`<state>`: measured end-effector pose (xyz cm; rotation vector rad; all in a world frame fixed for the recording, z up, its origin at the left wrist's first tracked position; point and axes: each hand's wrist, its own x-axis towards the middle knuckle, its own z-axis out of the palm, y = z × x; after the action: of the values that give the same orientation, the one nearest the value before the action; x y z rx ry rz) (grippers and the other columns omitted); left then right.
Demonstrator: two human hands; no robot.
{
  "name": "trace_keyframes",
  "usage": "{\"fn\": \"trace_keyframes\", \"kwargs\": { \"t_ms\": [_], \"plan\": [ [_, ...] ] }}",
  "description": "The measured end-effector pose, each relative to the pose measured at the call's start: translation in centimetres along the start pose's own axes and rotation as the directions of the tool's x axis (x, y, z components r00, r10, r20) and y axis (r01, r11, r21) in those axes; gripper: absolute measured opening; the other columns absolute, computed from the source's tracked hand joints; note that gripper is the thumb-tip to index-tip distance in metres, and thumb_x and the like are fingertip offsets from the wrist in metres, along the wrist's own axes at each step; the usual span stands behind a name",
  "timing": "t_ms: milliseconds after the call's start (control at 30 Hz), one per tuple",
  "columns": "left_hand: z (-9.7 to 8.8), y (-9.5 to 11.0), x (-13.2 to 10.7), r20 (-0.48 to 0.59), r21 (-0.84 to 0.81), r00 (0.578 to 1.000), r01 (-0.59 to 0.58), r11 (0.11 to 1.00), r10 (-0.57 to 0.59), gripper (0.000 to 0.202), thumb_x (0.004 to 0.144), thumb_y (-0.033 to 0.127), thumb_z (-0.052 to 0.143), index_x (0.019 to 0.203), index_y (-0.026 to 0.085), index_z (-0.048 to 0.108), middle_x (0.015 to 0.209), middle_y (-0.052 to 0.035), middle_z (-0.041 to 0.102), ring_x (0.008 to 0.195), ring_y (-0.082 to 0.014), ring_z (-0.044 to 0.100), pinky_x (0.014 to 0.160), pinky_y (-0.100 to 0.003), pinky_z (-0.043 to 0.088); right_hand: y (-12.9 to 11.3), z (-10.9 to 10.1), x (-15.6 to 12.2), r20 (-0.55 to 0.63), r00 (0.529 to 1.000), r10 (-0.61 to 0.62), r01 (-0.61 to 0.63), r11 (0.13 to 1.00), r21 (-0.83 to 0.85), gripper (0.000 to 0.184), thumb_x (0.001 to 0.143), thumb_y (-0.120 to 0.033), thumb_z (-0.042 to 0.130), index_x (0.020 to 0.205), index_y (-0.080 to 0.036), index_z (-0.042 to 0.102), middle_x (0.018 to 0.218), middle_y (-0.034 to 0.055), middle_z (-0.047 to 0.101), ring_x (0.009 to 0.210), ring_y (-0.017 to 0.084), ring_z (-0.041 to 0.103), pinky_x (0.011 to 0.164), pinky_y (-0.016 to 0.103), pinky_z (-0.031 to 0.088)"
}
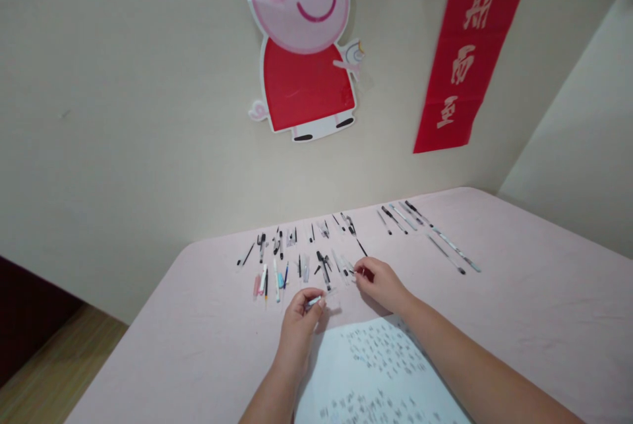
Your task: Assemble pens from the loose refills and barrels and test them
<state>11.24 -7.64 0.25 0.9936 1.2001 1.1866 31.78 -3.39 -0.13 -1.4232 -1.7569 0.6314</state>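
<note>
My left hand (302, 314) is closed on a short, pale, see-through pen part (313, 302), held just above the cloth near the top edge of the written sheet. To its right, my right hand (380, 283) pinches at the end of a row of pen parts; whatever small thing is between its fingertips is too small to make out. A dismantled black pen (324, 270) lies between the two hands, and clear and black pen pieces (340, 263) lie beside my right fingertips. A thin black refill (362, 247) lies just beyond my right hand.
Sorted groups of pen parts (279, 244) spread to the left, with pink, white and blue pens (276, 281) nearer me. Whole pens (448, 249) lie at the right. A handwritten sheet (380, 351) rests on the pink tablecloth (534, 318), and a wall (148, 114) rises behind.
</note>
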Motion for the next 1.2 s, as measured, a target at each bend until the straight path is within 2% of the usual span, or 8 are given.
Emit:
{"fn": "trace_keyframes", "kwargs": {
  "t_ms": [100,233,467,700,933,1200],
  "plan": [
    [0.1,0.1,0.0,-0.007,-0.001,1.0,0.004,1.0,-0.004,0.025,0.064,0.032,0.071,0.083,0.017,0.064,0.069,0.0008,0.059,0.058,-0.0101,0.049,0.053,-0.021,0.036,0.0,0.7,0.0,0.138,0.988,0.069,-0.117,0.917,0.383,0.014,0.074,-0.032,0.06,0.075,-0.018,0.058,0.058,-0.0025,0.053,0.052,0.011,0.047,0.05,0.024,0.037],
    [0.2,0.4,-0.1,-0.023,0.004,1.0,0.017,1.0,-0.017,0.024,0.062,0.031,0.072,0.081,0.017,0.065,0.07,0.0005,0.061,0.057,-0.0094,0.048,0.054,-0.021,0.036,-0.7,0.8,-0.1,0.252,0.962,0.11,-0.233,0.812,0.535,0.027,0.068,-0.042,0.068,0.072,-0.017,0.059,0.054,-0.0046,0.05,0.046,0.009,0.044,0.046,0.022,0.036],
    [0.4,0.8,-0.2,-0.023,0.025,1.0,0.022,0.999,-0.021,0.024,0.061,0.031,0.071,0.079,0.017,0.065,0.068,0.0008,0.061,0.055,-0.0096,0.048,0.052,-0.02,0.035,-1.5,0.6,-0.2,0.331,0.937,0.11,-0.293,0.763,0.576,0.034,0.062,-0.046,0.073,0.067,-0.016,0.058,0.054,-0.0048,0.052,0.045,0.008,0.046,0.046,0.021,0.036],
    [0.5,0.9,-0.2,-0.024,0.052,1.0,-0.003,0.999,0.004,0.023,0.059,0.029,0.071,0.077,0.017,0.066,0.069,-0.0007,0.063,0.058,-0.0112,0.05,0.056,-0.022,0.038,-1.3,0.9,-0.4,0.357,0.929,0.092,-0.298,0.758,0.581,0.033,0.064,-0.046,0.072,0.068,-0.016,0.058,0.055,-0.0045,0.053,0.045,0.007,0.046,0.047,0.021,0.035],
    [0.7,1.1,-0.5,0.006,0.028,1.0,0.012,1.0,-0.013,0.022,0.059,0.027,0.071,0.078,0.017,0.066,0.072,-0.0008,0.063,0.055,-0.0095,0.05,0.052,-0.02,0.038,-1.4,1.4,-0.5,0.357,0.932,0.064,-0.301,0.686,0.663,0.036,0.064,-0.043,0.074,0.085,-0.018,0.057,0.063,-0.0057,0.053,0.046,0.006,0.046,0.044,0.019,0.036],
    [0.9,1.2,-0.5,0.023,0.02,1.0,0.008,1.0,-0.009,0.022,0.059,0.025,0.072,0.078,0.017,0.065,0.079,-0.0015,0.065,0.058,-0.0103,0.053,0.055,-0.022,0.043,-1.5,1.8,-0.6,0.37,0.928,0.033,-0.292,0.682,0.671,0.039,0.067,-0.044,0.072,0.093,-0.019,0.056,0.062,-0.0068,0.052,0.046,0.006,0.046,0.045,0.02,0.037]
  ]
}}
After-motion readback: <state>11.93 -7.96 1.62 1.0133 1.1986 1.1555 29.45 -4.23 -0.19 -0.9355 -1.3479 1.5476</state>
